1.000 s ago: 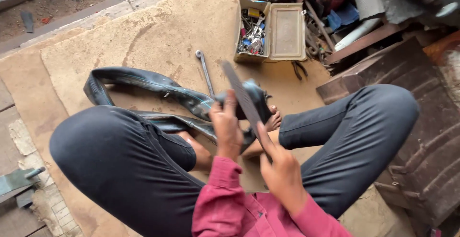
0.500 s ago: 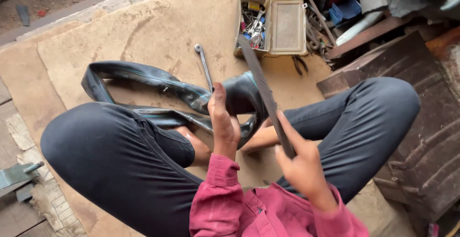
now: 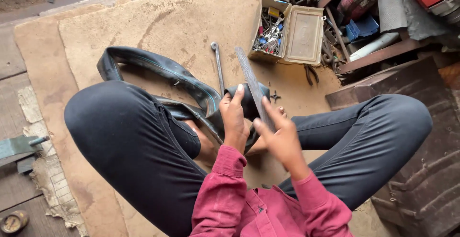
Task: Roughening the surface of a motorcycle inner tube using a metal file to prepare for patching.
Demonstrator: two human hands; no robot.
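**Currently: File Stroke Over the Folded Inner Tube**

Currently, the person is sitting cross-legged on the tan, worn floor mat (image 3: 158, 21), working on the black rubber inner tube (image 3: 163, 71). The tube is looping out to the person's left across the mat, and a folded section of it is resting in front of the shins, where the left hand (image 3: 235, 117) is closing over it and pressing it down, fingers extended.

The right hand (image 3: 282, 138) is gripping the near end of the long, flat, grey metal file (image 3: 251, 86), fingers wrapped around it. Compared with half a second ago, the file is now lying lower and more forward: its blade is running across the top of the folded rubber, with the far tip pointing toward the open tan metal toolbox (image 3: 292, 31). Earlier, the blade was raised and angled toward the right knee. Judging from this shift, an abrading stroke over the held section is in progress, and the tube is staying pinned under the left hand throughout.

Nearby, the long steel wrench (image 3: 218, 64) is lying on the mat just beyond the tube, untouched. A pair of dark pliers (image 3: 311, 74) is lying beside the toolbox.
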